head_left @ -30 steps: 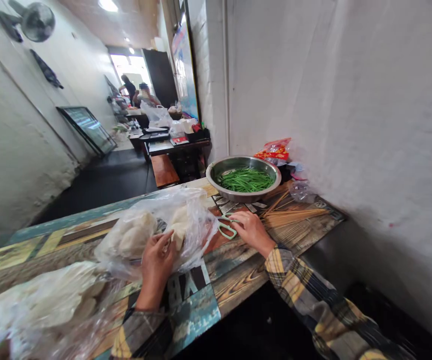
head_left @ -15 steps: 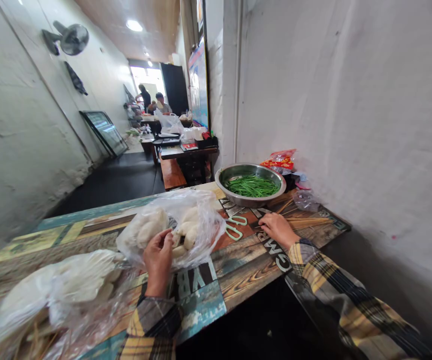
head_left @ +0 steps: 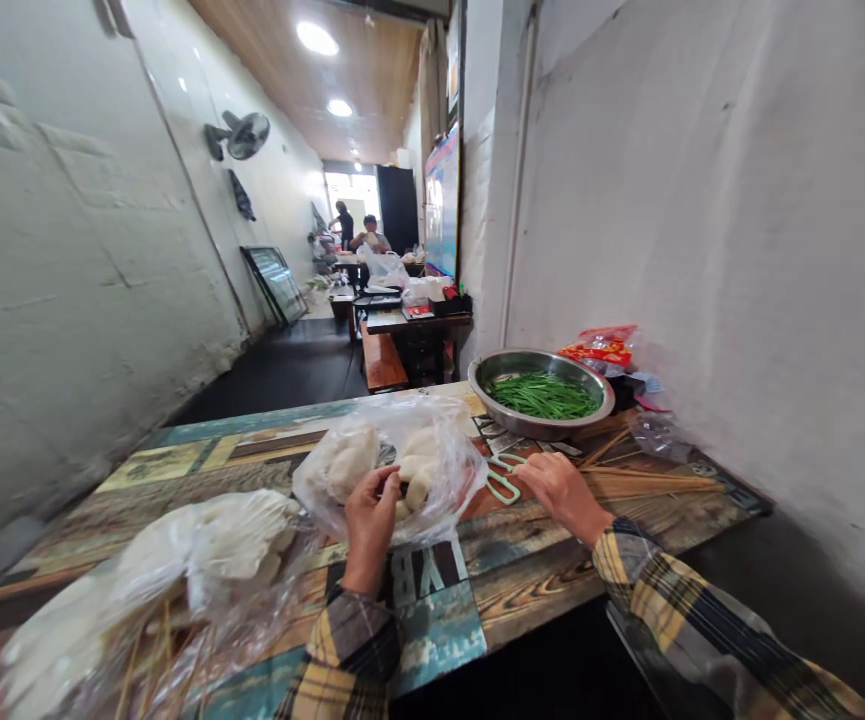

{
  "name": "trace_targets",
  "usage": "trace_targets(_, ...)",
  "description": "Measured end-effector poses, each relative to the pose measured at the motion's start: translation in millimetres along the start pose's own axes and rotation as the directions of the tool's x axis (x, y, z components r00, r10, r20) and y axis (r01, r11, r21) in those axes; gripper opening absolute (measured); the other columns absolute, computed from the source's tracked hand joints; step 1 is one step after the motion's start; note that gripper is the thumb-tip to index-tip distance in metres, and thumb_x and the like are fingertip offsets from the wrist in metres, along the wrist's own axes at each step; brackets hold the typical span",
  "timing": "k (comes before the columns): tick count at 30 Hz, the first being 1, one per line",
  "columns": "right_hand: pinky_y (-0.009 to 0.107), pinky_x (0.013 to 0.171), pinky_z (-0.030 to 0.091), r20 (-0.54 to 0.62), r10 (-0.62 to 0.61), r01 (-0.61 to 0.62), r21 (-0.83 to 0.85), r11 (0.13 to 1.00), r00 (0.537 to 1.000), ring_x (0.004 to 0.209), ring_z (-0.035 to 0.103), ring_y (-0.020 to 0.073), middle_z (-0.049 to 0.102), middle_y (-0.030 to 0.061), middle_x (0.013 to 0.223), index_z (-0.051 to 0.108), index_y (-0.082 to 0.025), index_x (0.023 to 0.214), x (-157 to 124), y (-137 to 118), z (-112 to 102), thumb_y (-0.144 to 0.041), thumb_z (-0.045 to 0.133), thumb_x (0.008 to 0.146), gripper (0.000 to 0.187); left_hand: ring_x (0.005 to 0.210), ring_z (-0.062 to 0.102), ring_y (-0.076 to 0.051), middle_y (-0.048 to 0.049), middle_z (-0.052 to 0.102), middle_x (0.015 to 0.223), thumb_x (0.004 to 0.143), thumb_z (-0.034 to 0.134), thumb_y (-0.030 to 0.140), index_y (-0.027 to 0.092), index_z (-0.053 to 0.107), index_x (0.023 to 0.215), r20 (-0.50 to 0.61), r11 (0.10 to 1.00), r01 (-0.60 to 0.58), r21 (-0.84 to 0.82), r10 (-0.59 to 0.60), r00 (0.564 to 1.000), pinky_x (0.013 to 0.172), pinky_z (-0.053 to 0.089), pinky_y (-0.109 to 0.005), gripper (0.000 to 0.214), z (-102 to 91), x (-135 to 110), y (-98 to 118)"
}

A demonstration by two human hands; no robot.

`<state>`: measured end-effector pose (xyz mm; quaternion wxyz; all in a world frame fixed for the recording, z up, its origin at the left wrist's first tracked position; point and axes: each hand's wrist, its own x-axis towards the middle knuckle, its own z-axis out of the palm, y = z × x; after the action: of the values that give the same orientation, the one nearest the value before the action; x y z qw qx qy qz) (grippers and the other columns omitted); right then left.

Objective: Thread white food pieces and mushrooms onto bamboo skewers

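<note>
So our left hand (head_left: 372, 515) is at the near side of the gaping plastic bag (head_left: 443, 430), thumb and forefinger pinched close by the white pieces (head_left: 421, 455) inside, though we can't tell if they've got hold of one. Our right hand (head_left: 563, 490) has its fingers curled over the table (head_left: 544, 580), just right of the green-handled scissors (head_left: 516, 491); can't tell if it's gripping anything. We'd say pinch a single piece lightly, since they look soft, and keep the floppy film off the fingers. Mind the scissors between the bag and the right hand, and keep our sleeves clear of the thin sticks (head_left: 649, 482) lying to the right
</note>
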<state>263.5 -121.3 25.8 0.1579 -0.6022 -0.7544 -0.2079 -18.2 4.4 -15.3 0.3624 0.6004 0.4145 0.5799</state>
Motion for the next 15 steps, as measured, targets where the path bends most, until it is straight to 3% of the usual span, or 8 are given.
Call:
trace_targets(4, 0.027, 0.071, 0.039, -0.122, -0.077, 0.095, 0.145, 0.985, 0.989, 0.075, 0.055, 0.0158, 0.062, 0.0042, 0.083, 0.068, -0.022, 0.110, 21.3, -40.7, -6.4, -0.024, 0.041, 0.102, 0.029, 0.063, 0.063, -0.017, -0.0052, 0.070, 0.075, 0.079, 0.060, 0.042, 0.014, 0.071, 0.089, 0.017, 0.999, -0.025, -0.043, 0.026, 1.000, 0.061, 0.050, -0.028, 0.032, 1.3, -2.2, -2.4)
trace_targets(7, 0.027, 0.072, 0.044, -0.130, -0.026, 0.069, 0.337, 0.939, 0.991, 0.082, 0.059, 0.0172, 0.063, 0.0064, 0.090, 0.066, -0.021, 0.115, 39.0, -63.0, -1.7, -0.022, 0.039, 0.101, 0.031, 0.072, 0.065, -0.019, -0.0060, 0.070, 0.079, 0.082, 0.055, 0.036, 0.015, 0.071, 0.089, -0.099, 0.996, -0.059, 0.067, 0.066, 0.993, 0.068, 0.051, -0.030, 0.027, -4.4, 0.4, -8.6)
trace_targets(9, 0.031, 0.078, 0.048, -0.133, 0.051, 0.025, 0.513, 0.858, 0.990, 0.087, 0.061, 0.0189, 0.065, 0.0080, 0.092, 0.065, -0.019, 0.115, 51.3, -75.0, 6.0, -0.021, 0.037, 0.099, 0.032, 0.081, 0.065, -0.021, -0.0074, 0.070, 0.084, 0.085, 0.052, 0.030, 0.016, 0.070, 0.089, -0.147, 0.975, -0.110, 0.192, 0.139, 0.979, 0.075, 0.051, -0.033, 0.024, -8.8, 1.7, -11.8)
trace_targets(12, 0.031, 0.069, 0.053, 0.005, 0.172, -0.112, 0.779, 0.618, 0.985, 0.074, 0.063, 0.0165, 0.065, 0.0060, 0.086, 0.065, -0.018, 0.112, 68.1, -96.2, 19.8, -0.023, 0.039, 0.095, 0.031, 0.092, 0.063, -0.023, -0.0105, 0.069, 0.095, 0.087, 0.045, 0.020, 0.016, 0.069, 0.095, -0.084, 0.902, -0.195, 0.386, 0.245, 0.966, 0.084, 0.050, -0.037, 0.025, -11.3, 0.4, -13.6)
trace_targets(15, 0.023, 0.046, 0.050, 0.307, 0.151, -0.336, 0.913, 0.232, 0.939, 0.057, 0.062, 0.0113, 0.063, 0.0033, 0.085, 0.062, -0.017, 0.109, 79.7, -123.9, 33.6, -0.033, 0.043, 0.092, 0.030, 0.098, 0.062, -0.025, -0.0141, 0.067, 0.104, 0.087, 0.041, 0.012, 0.014, 0.066, 0.107, 0.040, 0.814, -0.219, 0.538, 0.235, 0.971, 0.088, 0.049, -0.039, 0.032, -9.7, -3.0, -15.2)
